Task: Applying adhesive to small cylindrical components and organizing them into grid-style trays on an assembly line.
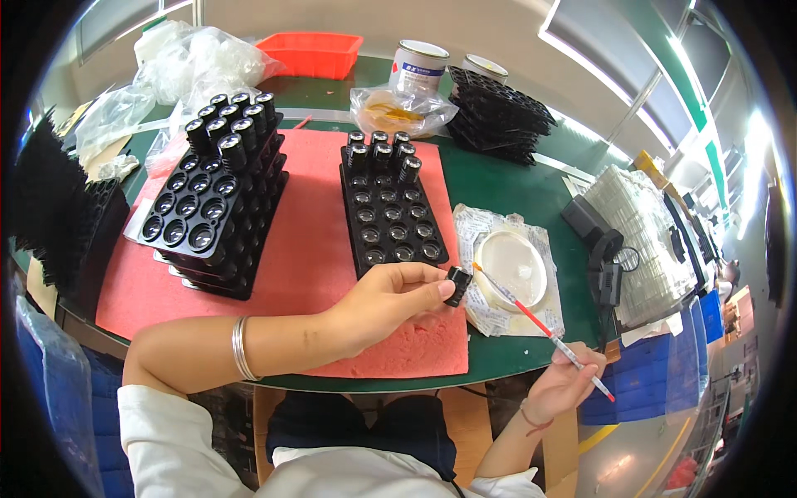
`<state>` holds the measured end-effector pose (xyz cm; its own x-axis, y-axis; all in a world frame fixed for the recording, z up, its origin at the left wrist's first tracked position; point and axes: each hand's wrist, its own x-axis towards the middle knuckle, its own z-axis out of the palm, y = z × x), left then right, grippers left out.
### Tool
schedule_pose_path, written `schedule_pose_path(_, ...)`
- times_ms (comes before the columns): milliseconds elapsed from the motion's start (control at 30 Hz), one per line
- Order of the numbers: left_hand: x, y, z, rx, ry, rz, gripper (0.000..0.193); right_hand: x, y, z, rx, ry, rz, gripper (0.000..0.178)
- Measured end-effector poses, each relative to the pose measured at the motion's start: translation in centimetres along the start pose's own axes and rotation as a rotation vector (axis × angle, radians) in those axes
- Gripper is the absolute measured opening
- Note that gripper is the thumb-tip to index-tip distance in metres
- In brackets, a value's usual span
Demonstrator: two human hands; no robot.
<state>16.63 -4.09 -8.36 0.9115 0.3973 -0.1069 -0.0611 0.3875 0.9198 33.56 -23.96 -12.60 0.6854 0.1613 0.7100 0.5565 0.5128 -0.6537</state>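
My left hand (pixel 397 300) pinches a short black lens barrel (pixel 457 286) between thumb and fingers, at the right edge of the pink mat (pixel 349 332). In my right hand (pixel 566 385) is a slim paintbrush (pixel 541 326) with a red and white handle, held near its back end. The brush slants up and left, its orange tip close to the lens barrel and over the left side of a round white dish (pixel 544 286); I cannot tell whether it touches either. Beyond my left hand lies a black tray (pixel 353 241) of lens pieces, with several upright barrels at its far end.
Stacked black trays (pixel 237 270) with more barrels stand on the mat's left. Behind are a red bin (pixel 309 56), plastic bags (pixel 199 62), a metal can (pixel 419 68) and piled black trays (pixel 502 116). A dark device (pixel 604 253) and clear trays (pixel 635 241) stand right.
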Motion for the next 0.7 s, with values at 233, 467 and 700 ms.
schedule_pose_path(233,-3.2,4.2,1.7,0.172,-0.186,0.148,0.025,-0.6,1.3,0.3,-0.034,0.103,0.089,0.03)
schedule_pose_path(467,-6.7,12.8,-0.2,1.275,0.254,0.931,0.023,-0.5,1.5,-0.5,-0.059,0.061,0.09,0.033)
schedule_pose_path(700,-11.1,18.3,-6.2,1.684,0.81,0.206,0.026,-0.5,1.3,0.5,-0.115,0.1,0.096,0.035)
